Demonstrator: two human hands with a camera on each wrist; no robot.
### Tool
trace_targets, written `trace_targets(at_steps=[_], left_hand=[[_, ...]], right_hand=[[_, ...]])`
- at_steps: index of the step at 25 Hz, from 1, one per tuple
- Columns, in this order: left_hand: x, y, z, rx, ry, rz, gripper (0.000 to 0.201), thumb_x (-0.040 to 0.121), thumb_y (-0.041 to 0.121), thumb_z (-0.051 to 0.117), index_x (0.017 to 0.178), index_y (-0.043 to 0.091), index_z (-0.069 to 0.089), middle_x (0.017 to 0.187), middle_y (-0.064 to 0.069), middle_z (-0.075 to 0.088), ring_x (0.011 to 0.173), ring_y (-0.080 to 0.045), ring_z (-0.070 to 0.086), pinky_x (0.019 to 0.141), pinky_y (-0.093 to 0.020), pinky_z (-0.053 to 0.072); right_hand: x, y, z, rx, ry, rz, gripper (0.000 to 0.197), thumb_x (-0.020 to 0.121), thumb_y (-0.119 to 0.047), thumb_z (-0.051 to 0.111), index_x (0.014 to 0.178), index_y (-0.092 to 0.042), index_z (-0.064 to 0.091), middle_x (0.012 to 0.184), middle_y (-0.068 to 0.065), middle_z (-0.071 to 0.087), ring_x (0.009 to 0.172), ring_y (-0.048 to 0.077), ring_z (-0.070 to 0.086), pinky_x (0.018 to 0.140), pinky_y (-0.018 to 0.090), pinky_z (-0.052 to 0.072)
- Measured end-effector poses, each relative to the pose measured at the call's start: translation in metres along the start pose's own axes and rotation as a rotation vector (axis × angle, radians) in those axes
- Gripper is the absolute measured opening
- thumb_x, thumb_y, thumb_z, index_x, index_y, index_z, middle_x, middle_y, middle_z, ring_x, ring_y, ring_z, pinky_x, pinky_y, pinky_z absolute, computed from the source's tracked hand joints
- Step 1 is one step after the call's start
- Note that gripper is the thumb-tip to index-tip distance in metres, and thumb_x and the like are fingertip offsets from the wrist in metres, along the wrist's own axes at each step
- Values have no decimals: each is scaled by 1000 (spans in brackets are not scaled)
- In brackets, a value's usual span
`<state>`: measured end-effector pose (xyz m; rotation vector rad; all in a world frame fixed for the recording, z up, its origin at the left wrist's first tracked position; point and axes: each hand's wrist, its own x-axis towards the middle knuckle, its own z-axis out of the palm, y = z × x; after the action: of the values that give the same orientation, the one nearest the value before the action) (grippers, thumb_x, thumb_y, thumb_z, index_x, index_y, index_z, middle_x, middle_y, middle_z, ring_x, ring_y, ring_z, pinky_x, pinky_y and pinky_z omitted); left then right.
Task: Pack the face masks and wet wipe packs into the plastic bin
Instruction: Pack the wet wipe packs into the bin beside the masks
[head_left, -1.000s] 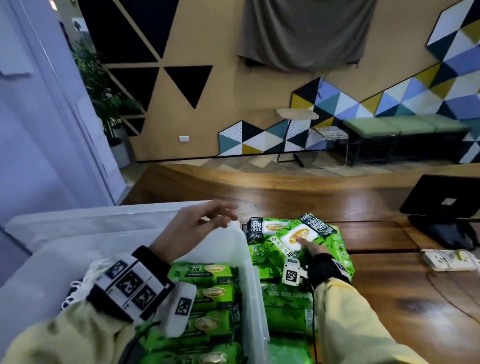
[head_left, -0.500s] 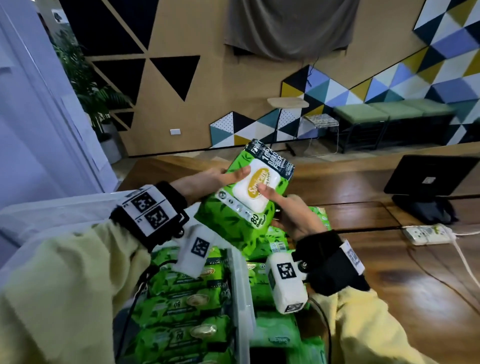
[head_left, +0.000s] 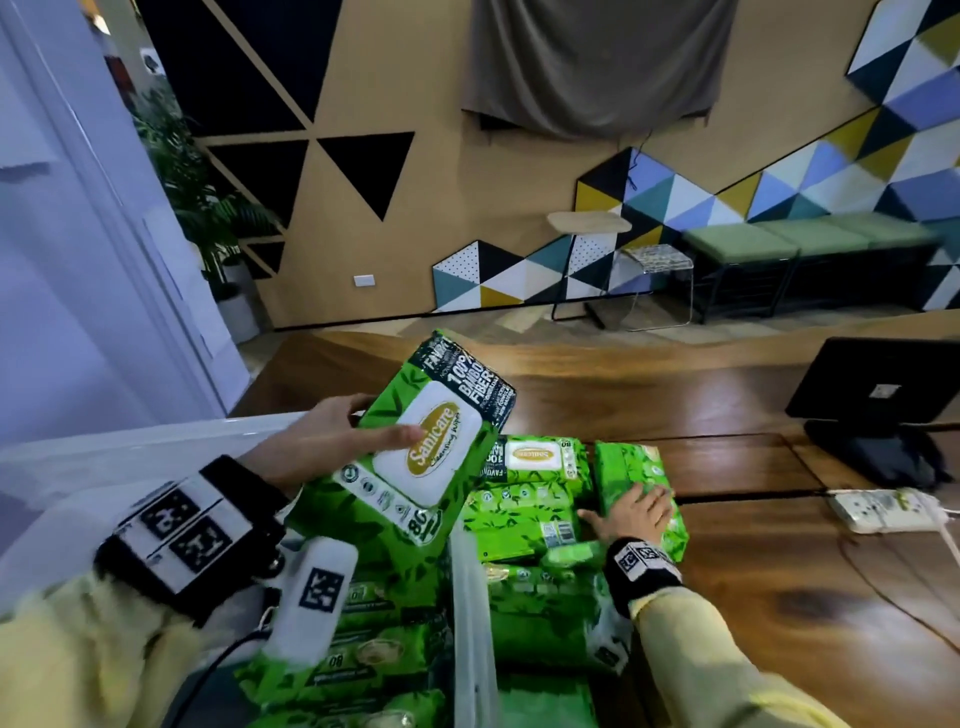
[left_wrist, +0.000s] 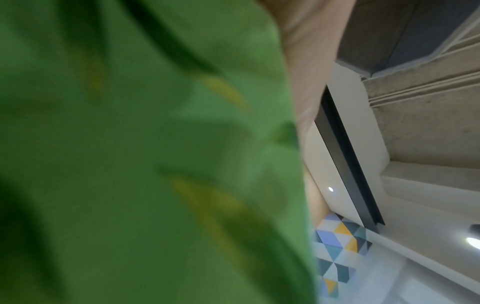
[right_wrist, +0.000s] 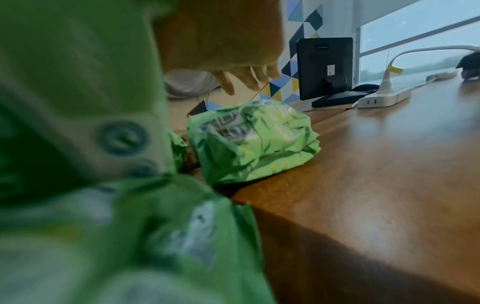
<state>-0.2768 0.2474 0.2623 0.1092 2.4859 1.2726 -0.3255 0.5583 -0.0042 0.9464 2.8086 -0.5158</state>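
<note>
My left hand (head_left: 332, 441) grips a green wet wipe pack (head_left: 426, 452) by its left edge, thumb across the white lid, and holds it tilted in the air above the right wall of the clear plastic bin (head_left: 467, 597). In the left wrist view this pack (left_wrist: 130, 144) fills nearly the whole picture. Several green packs (head_left: 363, 660) lie stacked inside the bin. More packs (head_left: 524, 499) are piled on the table just right of the bin. My right hand (head_left: 631, 514) lies with straight fingers on the rightmost pack (head_left: 639, 467). Its fingers (right_wrist: 246, 78) show spread over that pack (right_wrist: 252, 139).
The wooden table (head_left: 779, 571) stretches to the right. A white power strip (head_left: 883, 512) with a cable lies there, and a black screen on a stand (head_left: 878, 384) is behind it. Benches and small side tables stand by the far wall.
Half a second ago both hands held the pack up. Now my right hand has let go and dropped onto the pile on the table. My left hand keeps the pack, lower, over the bin.
</note>
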Motion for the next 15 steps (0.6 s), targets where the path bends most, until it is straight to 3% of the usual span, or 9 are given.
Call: trace_targets(at_steps=[4,7,9,11,13,15], left_hand=[[-6,-7,-11,-36,35,5,94,31,72,76,113,30,60,91,2,75,80,-24,73,82,-53,55],[-16,-14,-17,-93,81,23,94,33,63,79,118,30,56,91,0,76,78,-23,73,70,-39,56],[-26,-15,-22,-137,94,26,85,44,52,84,120,29,53,91,-3,76,77,-28,73,63,-36,57],[-31,-27,-38,-159,170,17,60,61,37,85,113,33,54,86,-2,76,71,-30,72,56,-35,57],[-41,-47,-59,-112,236,28,45,69,23,79,105,36,57,84,0,76,71,-30,72,61,-38,56],[-46,-72,-85,-75,253,79,49,72,19,81,111,39,59,90,-1,75,71,-29,71,76,-56,52]], right_hand=[[30,5,13,-127,-13,61,98,68,-63,68,139,-13,23,149,26,17,139,43,16,111,62,18],[36,10,4,-104,-24,41,93,68,-55,73,138,-17,25,143,21,24,132,39,26,106,58,30],[48,21,-15,93,-22,51,95,70,-52,73,142,-17,21,141,22,29,131,39,29,105,51,31],[52,29,-47,444,-112,21,90,73,-49,71,141,-11,25,137,29,38,124,39,40,100,44,34],[43,39,-77,812,-205,-1,70,76,-38,69,130,-3,43,118,24,57,97,29,57,80,34,43],[32,51,-99,1052,-291,2,61,67,-39,68,115,-4,57,90,11,70,71,21,63,62,26,47]])
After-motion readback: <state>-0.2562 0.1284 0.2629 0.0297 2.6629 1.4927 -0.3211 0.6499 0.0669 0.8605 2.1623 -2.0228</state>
